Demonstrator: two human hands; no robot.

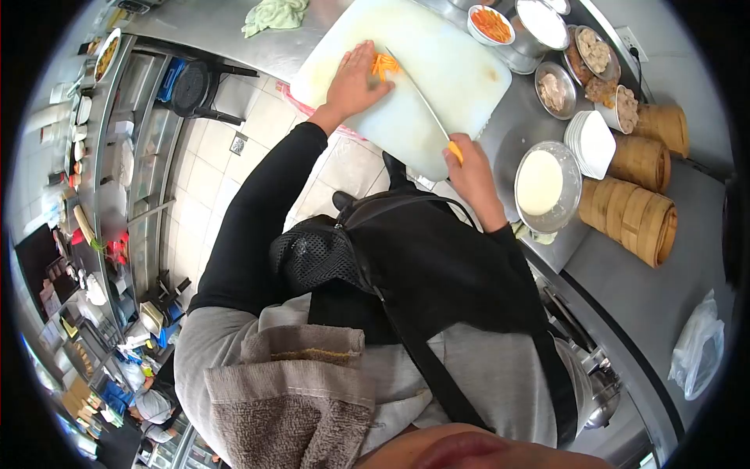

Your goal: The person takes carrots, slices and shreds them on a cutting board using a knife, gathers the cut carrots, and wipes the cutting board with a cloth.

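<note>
A large white cutting board (445,66) lies on the steel counter. On it is a small pile of orange strips (384,66). My left hand (357,82) rests flat on the board just left of the strips, its fingers stretched out and holding nothing. My right hand (471,173) is closed around the yellow handle of a knife (426,100) near the board's lower right edge. The blade slants up and left across the board, its tip beside the orange strips.
Right of the board stand a white bowl of orange shreds (491,26), a bowl of pale liquid (541,184), stacked white plates (590,144) and bamboo steamers (630,217). A green cloth (275,16) lies at the upper left. Co-workers (156,408) show at the far lower left.
</note>
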